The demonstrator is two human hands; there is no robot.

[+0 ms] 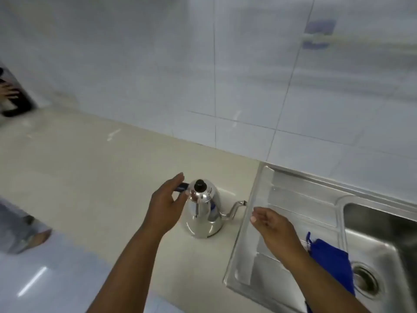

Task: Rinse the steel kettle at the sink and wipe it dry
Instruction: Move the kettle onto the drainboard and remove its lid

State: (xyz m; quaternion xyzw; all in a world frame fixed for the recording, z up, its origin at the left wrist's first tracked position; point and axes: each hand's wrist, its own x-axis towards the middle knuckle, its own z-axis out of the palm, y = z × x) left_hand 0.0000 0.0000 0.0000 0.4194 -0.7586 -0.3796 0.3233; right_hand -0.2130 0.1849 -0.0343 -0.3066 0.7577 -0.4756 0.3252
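A shiny steel kettle (204,216) with a black lid knob and a thin gooseneck spout stands upright on the beige counter, just left of the steel sink (304,199). My left hand (165,207) is beside the kettle's dark handle, fingers spread and curved around it, thumb touching the kettle's shoulder; no firm grip shows. My right hand (274,227) hovers over the sink's drainboard, right of the spout tip, fingers apart and holding nothing. A blue cloth (331,265) lies on the drainboard's edge by the basin, partly behind my right forearm.
The sink basin with its round drain (365,282) is at the far right. White wall tiles (225,75) rise behind the counter (90,177). At the far left another person's hand (9,90) rests on a dark object, and a foot shows on the floor.
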